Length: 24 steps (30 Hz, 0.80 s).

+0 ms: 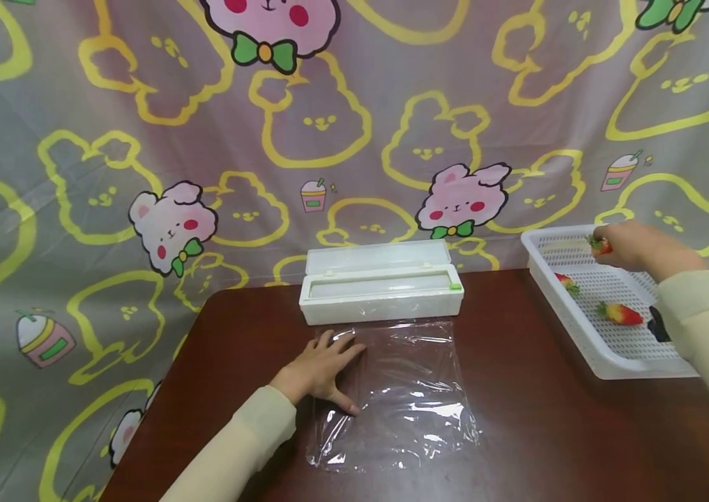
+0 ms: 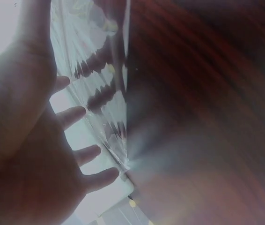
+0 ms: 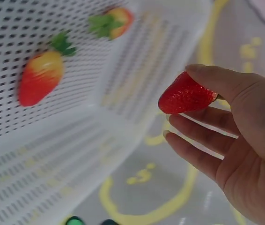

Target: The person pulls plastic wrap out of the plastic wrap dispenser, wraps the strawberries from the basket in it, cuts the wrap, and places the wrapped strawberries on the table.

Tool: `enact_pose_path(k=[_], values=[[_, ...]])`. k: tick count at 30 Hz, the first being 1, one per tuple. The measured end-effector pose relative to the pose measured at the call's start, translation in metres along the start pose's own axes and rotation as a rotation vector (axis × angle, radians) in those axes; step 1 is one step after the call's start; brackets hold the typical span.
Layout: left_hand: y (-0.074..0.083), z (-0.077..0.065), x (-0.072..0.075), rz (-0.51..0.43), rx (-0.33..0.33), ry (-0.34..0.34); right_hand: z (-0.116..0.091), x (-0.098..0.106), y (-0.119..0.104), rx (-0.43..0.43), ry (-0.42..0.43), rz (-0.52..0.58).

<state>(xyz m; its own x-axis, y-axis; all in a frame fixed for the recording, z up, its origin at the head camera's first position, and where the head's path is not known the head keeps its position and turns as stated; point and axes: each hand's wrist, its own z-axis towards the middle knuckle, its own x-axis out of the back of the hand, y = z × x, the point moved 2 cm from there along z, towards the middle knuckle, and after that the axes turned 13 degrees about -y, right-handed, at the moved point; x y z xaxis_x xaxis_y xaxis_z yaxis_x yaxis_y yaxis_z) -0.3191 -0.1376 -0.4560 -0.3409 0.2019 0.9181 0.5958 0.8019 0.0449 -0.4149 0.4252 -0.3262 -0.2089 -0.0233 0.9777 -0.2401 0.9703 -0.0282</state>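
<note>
My left hand (image 1: pixel 323 369) rests with spread fingers on the left side of a clear sheet of plastic wrap (image 1: pixel 404 397), laid flat on the table. The sheet reaches from the front of a white cling-film box (image 1: pixel 382 307), whose lid stands raised at the back. Over the far corner of a white perforated basket (image 1: pixel 545 293), my right hand (image 1: pixel 633 247) pinches a red strawberry (image 3: pixel 185 96) between thumb and fingers. Two more strawberries lie in the basket, one near the middle (image 1: pixel 621 314) and another strawberry (image 1: pixel 567 282) by its left wall.
A dark object (image 1: pixel 658 325) in the basket is partly covered by the right sleeve. A green slider (image 1: pixel 455 286) sits at the right end of the box. Behind the dark brown table (image 1: pixel 505 432) hangs a patterned cloth (image 1: pixel 354 139).
</note>
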Motion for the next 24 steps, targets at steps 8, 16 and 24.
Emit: enact_pose_path(k=[8, 16, 24], values=[[0.001, -0.004, -0.002, 0.049, 0.021, -0.001, -0.021, 0.021, -0.063, 0.131, 0.136, -0.044], [0.011, -0.011, 0.010, 0.042, -0.069, 0.152, -0.034, 0.012, -0.150, 0.313, 0.216, -0.013], [0.034, -0.015, 0.027, -0.039, -0.130, 0.300, -0.037, -0.024, -0.231, 0.517, 0.181, 0.054]])
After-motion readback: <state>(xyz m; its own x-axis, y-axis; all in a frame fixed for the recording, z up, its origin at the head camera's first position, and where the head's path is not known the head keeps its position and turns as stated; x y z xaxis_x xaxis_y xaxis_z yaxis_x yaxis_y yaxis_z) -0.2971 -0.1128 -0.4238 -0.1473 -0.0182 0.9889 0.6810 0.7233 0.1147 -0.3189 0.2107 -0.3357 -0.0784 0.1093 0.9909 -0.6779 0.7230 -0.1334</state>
